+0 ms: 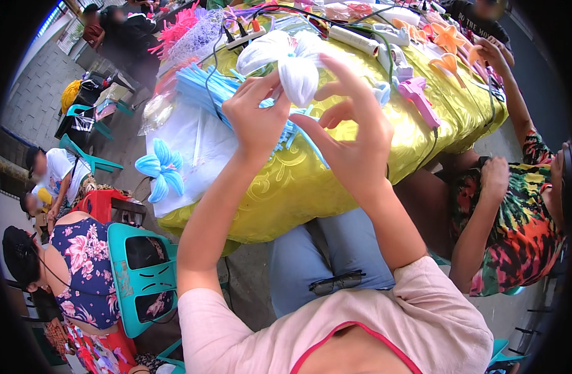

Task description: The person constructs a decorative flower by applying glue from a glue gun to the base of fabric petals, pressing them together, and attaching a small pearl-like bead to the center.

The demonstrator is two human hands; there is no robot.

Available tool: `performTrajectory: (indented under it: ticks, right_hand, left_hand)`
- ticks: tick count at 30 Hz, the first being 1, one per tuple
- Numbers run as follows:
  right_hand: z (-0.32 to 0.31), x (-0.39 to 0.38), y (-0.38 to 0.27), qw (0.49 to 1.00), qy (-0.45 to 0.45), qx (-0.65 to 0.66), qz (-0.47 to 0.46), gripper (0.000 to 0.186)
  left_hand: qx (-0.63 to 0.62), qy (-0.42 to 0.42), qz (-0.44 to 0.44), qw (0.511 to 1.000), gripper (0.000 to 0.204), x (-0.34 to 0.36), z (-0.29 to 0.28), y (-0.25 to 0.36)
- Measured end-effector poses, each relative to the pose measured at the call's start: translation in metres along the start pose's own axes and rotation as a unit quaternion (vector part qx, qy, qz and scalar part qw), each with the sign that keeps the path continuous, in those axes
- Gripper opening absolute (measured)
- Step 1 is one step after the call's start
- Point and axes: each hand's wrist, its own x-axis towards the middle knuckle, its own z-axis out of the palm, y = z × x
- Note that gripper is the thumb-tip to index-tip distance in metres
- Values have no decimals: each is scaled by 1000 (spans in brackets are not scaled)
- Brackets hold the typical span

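Observation:
Above the table's near edge, my left hand (256,115) pinches a white fuzzy-wire flower (298,78) with puffy petals and a light-blue centre. My right hand (359,124) is beside it with its fingers apart; the raised index fingertip is at a petal's edge, and I cannot tell if it touches. A bundle of light-blue fuzzy wires (205,87) lies behind my left wrist. To the left, a finished-looking blue flower (161,168) rests on white sheeting (195,149).
The table has a shiny yellow cloth (286,193). A pink glue gun (418,103) with a cord lies at right, near orange flowers (447,38). A power strip (245,38) and cables cross the back. A co-worker in a patterned shirt (516,224) sits close on my right. Teal chairs (136,274) stand left.

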Motion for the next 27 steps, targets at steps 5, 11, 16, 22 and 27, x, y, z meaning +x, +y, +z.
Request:
performTrajectory:
  ticks: [5, 11, 16, 22, 27]
  right_hand:
    - [15, 4, 16, 981, 34, -100, -165, 40]
    - [23, -8, 13, 977, 36, -91, -191, 41]
    - [26, -9, 21, 968, 50, -82, -233, 44]
    - [31, -10, 23, 966, 76, -58, -241, 41]
    - [30, -14, 16, 977, 46, -48, -200, 38]
  left_hand:
    - [-17, 35, 45, 998, 18, 2, -2, 2]
    - [-27, 39, 86, 995, 11, -1, -6, -2]
    - [-3, 22, 79, 997, 12, -4, -9, -2]
    - [17, 17, 86, 996, 12, -6, -9, -2]
    - [33, -4, 105, 994, 11, -4, -10, -3]
